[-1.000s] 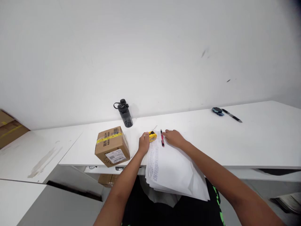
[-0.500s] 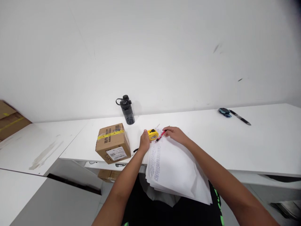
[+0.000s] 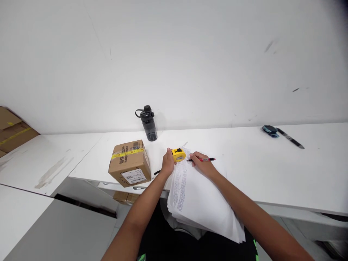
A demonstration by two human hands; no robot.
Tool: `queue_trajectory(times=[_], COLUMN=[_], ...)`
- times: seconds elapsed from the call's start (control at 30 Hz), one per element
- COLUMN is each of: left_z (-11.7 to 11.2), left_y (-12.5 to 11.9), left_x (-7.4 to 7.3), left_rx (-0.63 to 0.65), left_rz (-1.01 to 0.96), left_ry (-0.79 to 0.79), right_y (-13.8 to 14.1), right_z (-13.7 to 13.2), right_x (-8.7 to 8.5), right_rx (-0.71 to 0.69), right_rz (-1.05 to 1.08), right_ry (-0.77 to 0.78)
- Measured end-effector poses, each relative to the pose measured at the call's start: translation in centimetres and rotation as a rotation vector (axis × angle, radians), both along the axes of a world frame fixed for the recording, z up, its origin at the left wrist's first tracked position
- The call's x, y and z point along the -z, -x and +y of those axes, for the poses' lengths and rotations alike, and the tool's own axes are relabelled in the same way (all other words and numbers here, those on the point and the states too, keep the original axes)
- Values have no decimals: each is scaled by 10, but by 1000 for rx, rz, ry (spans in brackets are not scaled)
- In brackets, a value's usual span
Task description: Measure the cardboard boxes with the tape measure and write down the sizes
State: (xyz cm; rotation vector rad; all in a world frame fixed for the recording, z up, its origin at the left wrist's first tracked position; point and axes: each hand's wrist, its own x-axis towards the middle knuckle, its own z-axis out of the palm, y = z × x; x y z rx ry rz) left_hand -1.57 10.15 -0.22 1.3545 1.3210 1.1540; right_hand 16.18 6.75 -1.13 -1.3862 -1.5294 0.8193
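My left hand (image 3: 168, 162) is closed around a yellow tape measure (image 3: 178, 155), which rests over the upper left of a stack of paper (image 3: 202, 199). Between the fingers of my right hand (image 3: 201, 163) is a red and black pen (image 3: 208, 159); its dark tip points left at the paper, close to the tape measure. Whether the tip touches the sheet I cannot tell. Rows of blue marks run down the paper's left side, and the stack hangs over the table's front edge toward my lap.
A taped cardboard box (image 3: 130, 163) stands left of my hands, with a dark water bottle (image 3: 149, 123) behind it. Farther right on the white table (image 3: 272, 170) lie a dark blue object (image 3: 270, 131) and a black, pen-like stick (image 3: 290, 138). More cardboard (image 3: 15, 132) sits at the far left.
The pen has turned in my right hand: its tip end, formerly angled down-left, now points left and its red end sticks out rightward. My left hand keeps hold of the tape measure.
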Motion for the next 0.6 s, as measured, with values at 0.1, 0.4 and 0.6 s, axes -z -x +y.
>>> queue_trajectory(times=[0.1, 0.4, 0.6], left_z=[0, -3, -5], left_y=[1, 1, 1], left_x=[1, 2, -2], left_rx=[9, 32, 26], left_rz=[7, 7, 26], left_ry=[-8, -5, 10], right_y=[1, 2, 1], right_z=[-1, -1, -2], right_x=[1, 4, 4], right_rx=[25, -10, -19], right_rz=[25, 34, 41], right_ry=[32, 63, 74])
